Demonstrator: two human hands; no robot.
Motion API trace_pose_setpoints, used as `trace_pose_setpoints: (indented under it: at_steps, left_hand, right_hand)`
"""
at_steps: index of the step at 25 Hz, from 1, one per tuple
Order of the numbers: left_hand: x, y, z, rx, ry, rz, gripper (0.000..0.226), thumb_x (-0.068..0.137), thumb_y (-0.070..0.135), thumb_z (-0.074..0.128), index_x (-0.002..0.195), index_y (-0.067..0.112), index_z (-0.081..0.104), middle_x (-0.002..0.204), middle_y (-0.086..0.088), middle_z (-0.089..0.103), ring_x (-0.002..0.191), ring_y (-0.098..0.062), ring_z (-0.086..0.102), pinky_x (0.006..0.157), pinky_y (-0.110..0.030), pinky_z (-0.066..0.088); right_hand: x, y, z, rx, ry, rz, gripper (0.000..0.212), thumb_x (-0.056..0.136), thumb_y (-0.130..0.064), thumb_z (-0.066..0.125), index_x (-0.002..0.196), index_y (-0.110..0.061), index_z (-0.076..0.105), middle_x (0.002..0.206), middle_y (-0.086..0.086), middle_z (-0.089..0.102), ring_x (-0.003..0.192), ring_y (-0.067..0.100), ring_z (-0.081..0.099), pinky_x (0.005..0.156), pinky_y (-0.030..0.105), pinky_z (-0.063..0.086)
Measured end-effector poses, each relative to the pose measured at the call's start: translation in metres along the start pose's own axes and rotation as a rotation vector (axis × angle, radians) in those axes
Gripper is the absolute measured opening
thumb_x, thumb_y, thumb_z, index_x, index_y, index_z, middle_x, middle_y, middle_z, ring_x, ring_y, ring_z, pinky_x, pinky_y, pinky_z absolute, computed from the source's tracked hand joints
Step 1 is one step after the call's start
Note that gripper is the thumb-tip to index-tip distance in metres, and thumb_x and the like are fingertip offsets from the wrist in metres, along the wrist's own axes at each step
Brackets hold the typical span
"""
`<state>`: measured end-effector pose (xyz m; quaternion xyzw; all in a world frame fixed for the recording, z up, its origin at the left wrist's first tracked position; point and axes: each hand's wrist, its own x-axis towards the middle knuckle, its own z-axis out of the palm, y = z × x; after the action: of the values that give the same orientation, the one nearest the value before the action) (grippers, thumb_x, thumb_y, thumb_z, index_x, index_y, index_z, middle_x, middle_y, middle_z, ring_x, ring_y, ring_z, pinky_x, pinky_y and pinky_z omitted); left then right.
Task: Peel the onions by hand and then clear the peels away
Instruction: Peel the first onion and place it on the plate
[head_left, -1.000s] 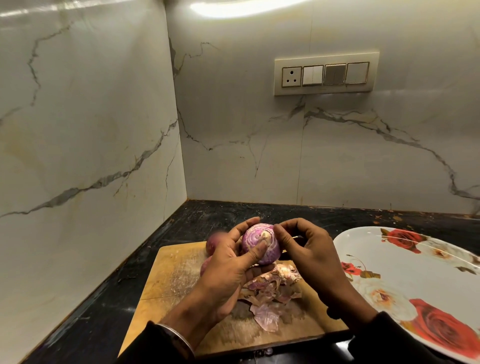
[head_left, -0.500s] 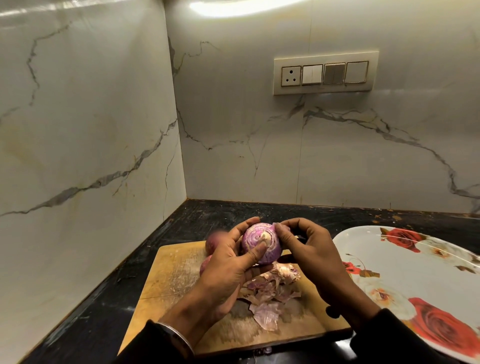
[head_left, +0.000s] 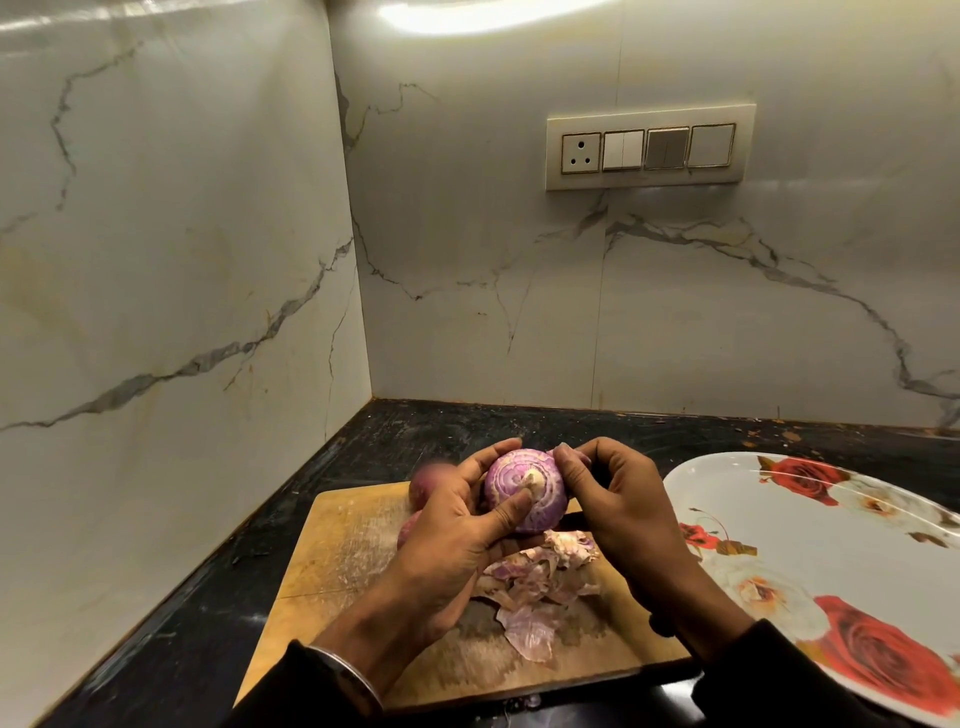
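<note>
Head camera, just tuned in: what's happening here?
A person is peeling an onion over a wooden cutting board. The left hand grips it while the right hand picks at its upper edge. Loose peels lie piled on the board, and more onions wait behind the left hand.

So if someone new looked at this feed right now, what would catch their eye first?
Probably the purple-striped onion held up over the wooden cutting board, the left hand gripping it and the right hand pinching at its top edge. Next, the heap of papery peels on the board just below it, and the big rose-patterned plate on the dark counter to the right.
</note>
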<state>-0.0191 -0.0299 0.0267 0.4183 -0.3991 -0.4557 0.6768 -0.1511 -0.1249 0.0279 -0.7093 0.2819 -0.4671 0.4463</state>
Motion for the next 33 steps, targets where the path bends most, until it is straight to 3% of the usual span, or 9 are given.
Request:
trace_pose_setpoints:
  at_steps: [5,10,15,18,20,23,29,33]
  left_hand:
    - [0.0,-0.001,0.0,0.009,-0.002,0.004,0.055,0.079,0.009,0.068,0.131,0.02,0.058,0.125,-0.009,0.066,0.109,-0.026,0.069,0.079,-0.034,0.061]
    - [0.0,0.0,0.003,-0.01,-0.009,0.009,0.052,0.081,0.011,0.066,0.131,0.021,0.057,0.108,0.002,0.074,0.106,-0.024,0.071,0.079,-0.036,0.061]
    - [0.002,0.002,0.001,-0.099,0.031,-0.004,0.047,0.089,0.007,0.061,0.134,0.02,0.055,0.113,-0.005,0.073,0.105,-0.029,0.071,0.078,-0.039,0.062]
    - [0.002,0.001,0.001,-0.079,0.053,-0.001,0.047,0.091,0.005,0.061,0.136,0.019,0.055,0.115,-0.005,0.072,0.104,-0.029,0.071,0.079,-0.041,0.062]
    - [0.002,0.001,0.001,-0.077,0.071,-0.006,0.046,0.092,0.005,0.06,0.135,0.02,0.056,0.12,-0.007,0.07,0.104,-0.028,0.072,0.077,-0.038,0.061]
    - [0.002,0.002,0.001,-0.094,0.075,-0.009,0.045,0.092,0.006,0.059,0.135,0.019,0.056,0.123,-0.01,0.068,0.104,-0.029,0.071,0.076,-0.036,0.061]
    - [0.002,0.001,0.002,-0.071,0.074,-0.008,0.043,0.093,0.007,0.059,0.134,0.018,0.057,0.127,-0.011,0.064,0.105,-0.027,0.071,0.077,-0.036,0.062]
    - [0.0,-0.002,0.003,0.006,0.074,0.027,0.049,0.083,0.014,0.064,0.131,0.022,0.058,0.127,-0.009,0.064,0.105,-0.024,0.071,0.079,-0.036,0.061]
  right_hand:
    - [0.0,0.003,0.001,0.058,0.043,0.053,0.014,0.095,-0.022,0.061,0.092,-0.01,0.067,0.087,0.008,0.071,0.081,0.016,0.073,0.061,0.035,0.062]
    - [0.001,0.006,0.002,0.136,0.082,0.178,0.016,0.095,-0.024,0.06,0.098,-0.012,0.07,0.089,0.004,0.074,0.079,0.016,0.074,0.066,0.038,0.063]
    - [0.004,0.01,-0.007,-0.136,0.088,0.098,0.017,0.098,-0.017,0.058,0.105,-0.017,0.073,0.078,0.001,0.071,0.071,0.017,0.07,0.064,0.032,0.062]
    - [0.006,0.01,-0.007,-0.293,-0.078,0.098,0.028,0.1,-0.013,0.053,0.121,-0.022,0.069,0.099,-0.009,0.071,0.09,0.007,0.065,0.078,0.025,0.058]
    - [0.005,0.004,-0.006,-0.176,-0.09,0.102,0.03,0.101,-0.013,0.048,0.119,-0.025,0.069,0.108,-0.013,0.068,0.101,0.004,0.062,0.08,0.017,0.052]
    - [0.003,-0.006,-0.005,0.116,-0.094,0.149,0.023,0.098,-0.027,0.056,0.115,-0.025,0.071,0.104,-0.007,0.073,0.095,0.009,0.069,0.073,0.023,0.057]
    - [0.001,-0.003,-0.003,0.016,-0.072,0.018,0.025,0.096,-0.021,0.058,0.117,-0.018,0.071,0.102,-0.002,0.075,0.09,0.01,0.072,0.077,0.029,0.061]
    - [-0.001,-0.001,0.0,-0.185,-0.036,-0.105,0.023,0.098,-0.02,0.056,0.113,-0.017,0.073,0.089,-0.013,0.072,0.084,0.0,0.069,0.072,0.02,0.059]
